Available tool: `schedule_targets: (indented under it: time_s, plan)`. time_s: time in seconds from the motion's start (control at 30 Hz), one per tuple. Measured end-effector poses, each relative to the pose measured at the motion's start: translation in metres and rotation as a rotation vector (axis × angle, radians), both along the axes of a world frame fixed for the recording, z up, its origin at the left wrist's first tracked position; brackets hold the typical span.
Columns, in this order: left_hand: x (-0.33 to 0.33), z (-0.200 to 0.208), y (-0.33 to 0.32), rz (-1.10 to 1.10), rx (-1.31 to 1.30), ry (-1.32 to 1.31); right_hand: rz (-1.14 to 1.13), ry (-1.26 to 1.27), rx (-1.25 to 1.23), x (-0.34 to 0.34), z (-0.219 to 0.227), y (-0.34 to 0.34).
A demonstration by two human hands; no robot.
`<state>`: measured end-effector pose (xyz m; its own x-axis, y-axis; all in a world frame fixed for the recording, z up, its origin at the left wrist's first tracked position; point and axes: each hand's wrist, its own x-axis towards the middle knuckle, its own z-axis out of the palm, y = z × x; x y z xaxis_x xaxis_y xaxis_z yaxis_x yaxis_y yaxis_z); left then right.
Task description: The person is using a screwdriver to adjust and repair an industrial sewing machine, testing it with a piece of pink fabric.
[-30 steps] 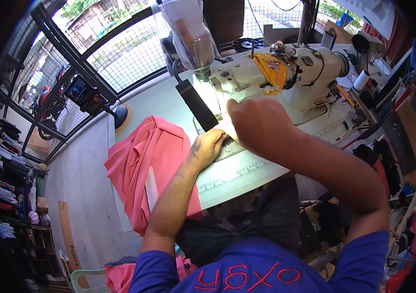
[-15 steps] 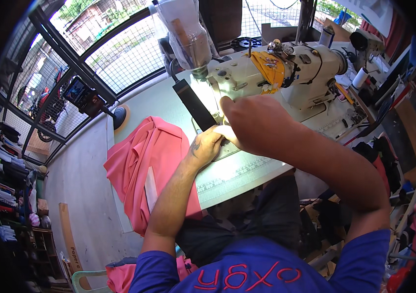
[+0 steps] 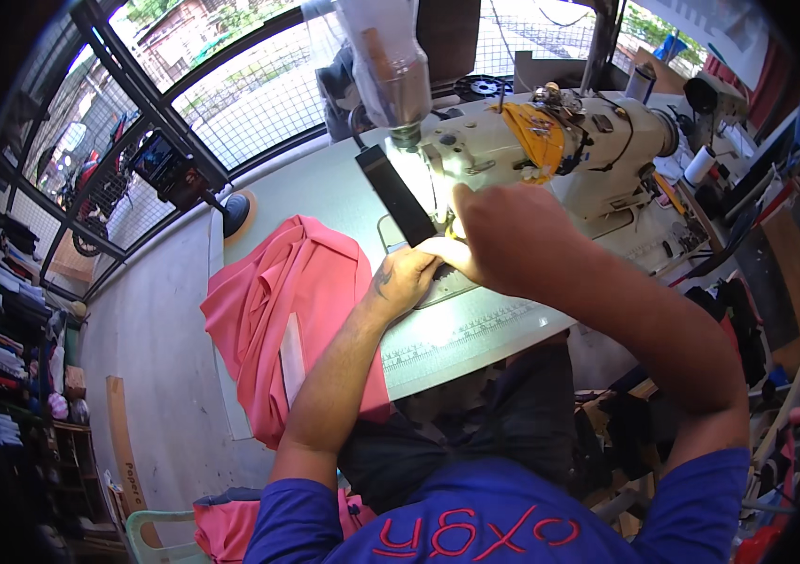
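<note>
A cream sewing machine (image 3: 597, 183) stands on a pale worktable, a bright light shining at its needle end. My right hand (image 3: 517, 235) is curled by the needle area, fingers bent inward; whatever is in them is hidden. Just left of it, my left hand (image 3: 407, 274) lies low over the machine bed, its fingers closed and mostly covered by the right hand. Some small dark material shows under the left fingertips, too little to name. Pink cloth (image 3: 325, 273) lies in folds beside my left forearm and drapes over the table's front edge.
A black oblong bar (image 3: 395, 197) slants down close above my left hand, near a plastic-wrapped lamp (image 3: 386, 70). An orange cloth with pins (image 3: 532, 141) wraps the machine arm. A phone on a stand (image 3: 160, 160) is at left; a white thread cone (image 3: 699, 165) sits at right.
The view has shifted slightly, moving the machine and table a little to the right in the picture. Both hands stay together by the needle, with little change in their grip.
</note>
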<state>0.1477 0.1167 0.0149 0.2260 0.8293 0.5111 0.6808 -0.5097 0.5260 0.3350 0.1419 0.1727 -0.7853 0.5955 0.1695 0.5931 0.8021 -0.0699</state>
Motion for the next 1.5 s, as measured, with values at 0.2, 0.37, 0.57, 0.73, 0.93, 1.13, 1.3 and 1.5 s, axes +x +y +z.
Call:
schedule_targets:
  time_s: [0.2, 0.37, 0.57, 0.73, 0.93, 1.13, 1.3, 1.5]
  plan:
    - [-0.016, 0.001, 0.0, -0.014, -0.116, -0.1, 0.124, 0.025, 0.036, 0.001, 0.0, 0.012]
    - [-0.035, 0.001, -0.004, 0.02, -0.051, -0.139, -0.074, -0.156, 0.173, -0.01, -0.003, 0.009]
    - [-0.037, -0.011, 0.001, 0.026, -0.071, -0.19, -0.121, -0.091, 0.157, -0.011, -0.006, 0.01]
    - [-0.042, -0.019, 0.0, 0.041, -0.07, -0.24, -0.088, -0.016, -0.069, -0.008, -0.002, 0.003]
    - [-0.05, -0.019, 0.001, 0.071, -0.103, -0.263, -0.073, -0.05, -0.109, -0.006, 0.005, -0.002]
    - [-0.036, 0.016, -0.013, 0.19, -0.569, -0.444, -0.04, 0.017, -0.094, 0.014, 0.0, -0.008]
    - [0.03, -0.006, -0.049, -0.246, -1.176, -1.32, -0.13, 0.123, -0.09, 0.026, -0.001, -0.017]
    - [0.073, -0.027, -0.017, -0.397, -1.064, -1.922, -0.201, 0.164, -0.164, 0.029, -0.004, -0.019]
